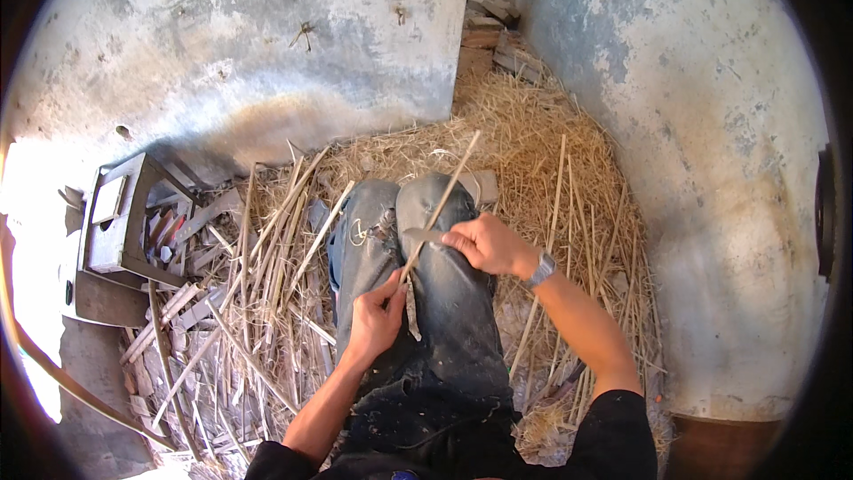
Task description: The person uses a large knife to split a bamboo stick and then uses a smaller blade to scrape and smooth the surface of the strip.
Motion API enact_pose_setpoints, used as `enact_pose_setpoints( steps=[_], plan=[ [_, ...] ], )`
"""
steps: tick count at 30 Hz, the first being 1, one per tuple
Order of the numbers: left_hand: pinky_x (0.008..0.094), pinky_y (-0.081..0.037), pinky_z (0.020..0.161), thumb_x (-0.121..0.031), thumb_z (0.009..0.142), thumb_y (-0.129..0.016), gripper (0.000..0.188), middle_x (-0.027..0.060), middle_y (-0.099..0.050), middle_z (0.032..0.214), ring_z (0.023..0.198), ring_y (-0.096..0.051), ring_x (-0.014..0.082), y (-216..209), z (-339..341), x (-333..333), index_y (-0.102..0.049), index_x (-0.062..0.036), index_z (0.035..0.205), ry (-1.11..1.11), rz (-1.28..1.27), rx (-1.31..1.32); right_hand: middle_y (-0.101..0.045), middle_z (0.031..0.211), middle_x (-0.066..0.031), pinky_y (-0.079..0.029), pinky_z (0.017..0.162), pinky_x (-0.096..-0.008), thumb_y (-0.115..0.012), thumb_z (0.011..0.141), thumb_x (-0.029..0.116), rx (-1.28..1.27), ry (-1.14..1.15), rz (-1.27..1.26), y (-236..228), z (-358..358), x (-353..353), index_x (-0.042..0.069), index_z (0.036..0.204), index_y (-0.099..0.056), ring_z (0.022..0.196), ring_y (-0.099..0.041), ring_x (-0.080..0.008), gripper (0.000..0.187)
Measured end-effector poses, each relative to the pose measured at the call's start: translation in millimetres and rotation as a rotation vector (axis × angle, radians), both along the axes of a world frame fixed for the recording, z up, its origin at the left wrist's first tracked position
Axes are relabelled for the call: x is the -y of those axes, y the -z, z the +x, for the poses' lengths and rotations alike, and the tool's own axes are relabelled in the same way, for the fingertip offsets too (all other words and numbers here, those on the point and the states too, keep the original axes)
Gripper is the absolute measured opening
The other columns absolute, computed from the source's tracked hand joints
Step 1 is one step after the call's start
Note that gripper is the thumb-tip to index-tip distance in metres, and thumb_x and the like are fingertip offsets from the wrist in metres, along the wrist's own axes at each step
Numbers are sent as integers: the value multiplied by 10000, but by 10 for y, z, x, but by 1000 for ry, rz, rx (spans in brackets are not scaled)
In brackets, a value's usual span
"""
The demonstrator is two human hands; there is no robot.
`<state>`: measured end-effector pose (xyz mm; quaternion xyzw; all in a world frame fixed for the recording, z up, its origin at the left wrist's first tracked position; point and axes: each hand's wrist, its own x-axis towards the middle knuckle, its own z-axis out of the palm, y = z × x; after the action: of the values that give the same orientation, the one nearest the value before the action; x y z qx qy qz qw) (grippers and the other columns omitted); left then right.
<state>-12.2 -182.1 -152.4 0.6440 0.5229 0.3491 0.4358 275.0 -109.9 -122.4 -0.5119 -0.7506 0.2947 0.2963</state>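
Observation:
A long thin strip of pale wood, perhaps bamboo [447,191], slants across my knees, its far end pointing up and to the right. Near its lower end my left hand [378,316] pinches it between thumb and fingers. My right hand [489,244], with a watch on the wrist, is closed round a knife [421,235]; the handle is hidden in the fist. The short, broad blade lies across the strip, a little above my left hand. Whether the edge bites into the wood I cannot tell. Under both hands are my worn dark trousers [449,320].
Straw-like shavings [524,124] heap up ahead and to the right. Many long strips [284,213] lie at the left, more at the right [560,196]. A wooden stool [120,222] lies tipped at far left. Stained walls [737,169] close in ahead and right.

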Motion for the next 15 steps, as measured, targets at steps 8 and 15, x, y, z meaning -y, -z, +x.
enact_pose_setpoints(
  steps=[8, 15],
  plan=[
    [283, -533, 817, -211, 1016, -663, 415, 143, -766, 1089, 930, -629, 78, -84, -29, -103, -642, 84, 1306, 56, -191, -2, -438, 575, -12, -336, 483, -308, -546, 1085, 366, -173, 300, 166, -323, 209, 28, 34, 853, -589, 489, -403, -119, 407],
    [279, -512, 761, -191, 1028, -646, 406, 43, -723, 954, 867, -553, 51, -114, 45, -48, -630, 88, 1323, 41, -148, 58, -553, 584, -84, -375, 505, -355, -546, 1073, 420, 134, 408, 133, -360, 433, -388, 36, 825, -656, 492, -490, -192, 469]
  ],
)
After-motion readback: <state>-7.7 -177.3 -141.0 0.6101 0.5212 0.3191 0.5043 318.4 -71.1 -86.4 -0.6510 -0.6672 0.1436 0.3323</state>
